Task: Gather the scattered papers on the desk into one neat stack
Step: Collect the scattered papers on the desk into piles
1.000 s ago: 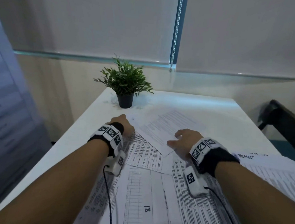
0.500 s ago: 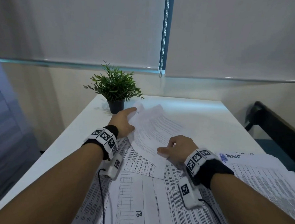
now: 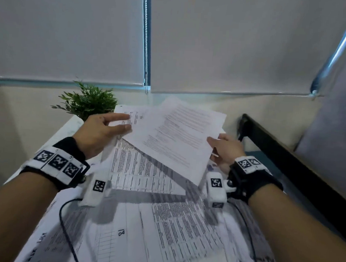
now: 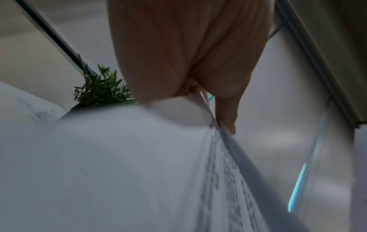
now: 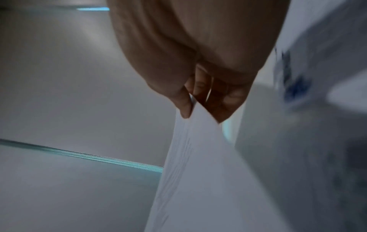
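Two or three printed sheets are lifted off the desk at the far middle. The top sheet (image 3: 177, 139) hangs tilted between both hands, over a second sheet (image 3: 133, 112). My left hand (image 3: 128, 121) pinches their left edge between thumb and index finger. My right hand (image 3: 214, 140) grips the top sheet's right edge, thumb on top, the other fingers mostly hidden under it. In the right wrist view the thumb and fingers (image 5: 185, 109) pinch the paper (image 5: 198, 164). The left wrist view shows the held paper (image 4: 119, 157) blurred. Several more scattered papers (image 3: 144, 218) overlap flat on the desk below.
A small potted plant (image 3: 88, 103) stands at the desk's far left corner, close to my left hand. The white desk (image 3: 73, 124) shows bare at its left edge. A dark frame (image 3: 285, 161) runs along the right. Closed blinds with a bead chain (image 3: 146, 40) hang behind.
Both hands, which lay on the papers, have taken hold of the far sheets and raised them off the desk. The right hand has shifted to the right edge.
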Tool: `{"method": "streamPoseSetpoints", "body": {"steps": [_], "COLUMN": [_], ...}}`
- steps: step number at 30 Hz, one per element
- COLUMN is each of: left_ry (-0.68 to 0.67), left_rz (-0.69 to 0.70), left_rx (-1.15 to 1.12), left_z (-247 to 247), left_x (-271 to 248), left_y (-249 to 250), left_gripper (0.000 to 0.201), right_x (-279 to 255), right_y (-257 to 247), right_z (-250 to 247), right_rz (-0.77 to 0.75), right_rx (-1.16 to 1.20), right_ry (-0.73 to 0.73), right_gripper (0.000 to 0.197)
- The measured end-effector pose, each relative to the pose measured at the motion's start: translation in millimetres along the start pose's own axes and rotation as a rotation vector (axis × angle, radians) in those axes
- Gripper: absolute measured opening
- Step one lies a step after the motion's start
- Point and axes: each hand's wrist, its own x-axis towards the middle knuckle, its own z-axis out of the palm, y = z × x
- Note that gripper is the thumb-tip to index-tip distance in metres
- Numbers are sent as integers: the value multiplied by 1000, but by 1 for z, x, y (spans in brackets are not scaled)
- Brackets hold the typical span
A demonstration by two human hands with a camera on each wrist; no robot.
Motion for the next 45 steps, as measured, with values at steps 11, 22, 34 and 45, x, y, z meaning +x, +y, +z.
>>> {"method": "streamPoseSetpoints", "body": {"steps": [11, 22, 34, 45], "left_ry": [-95, -242, -385, -245], "left_rz": [97, -202, -234, -514], "left_rx": [-272, -186, 988, 1365], "left_z": [100, 228, 234, 90], "left_x": [-29, -39, -27, -36], "left_y": [61, 13, -41, -62], "left_gripper": [49, 48, 14, 79], "right_x": [-21, -27, -34, -81], "right_y": [34, 32, 9, 19], "right_z": [-188, -220, -184, 21], "right_rz": [79, 34, -93, -210], "right_rx": [-1167, -1014, -1043, -1400], "right_ry": [86, 209, 53, -515], "right_gripper": [33, 41, 33, 61]}}
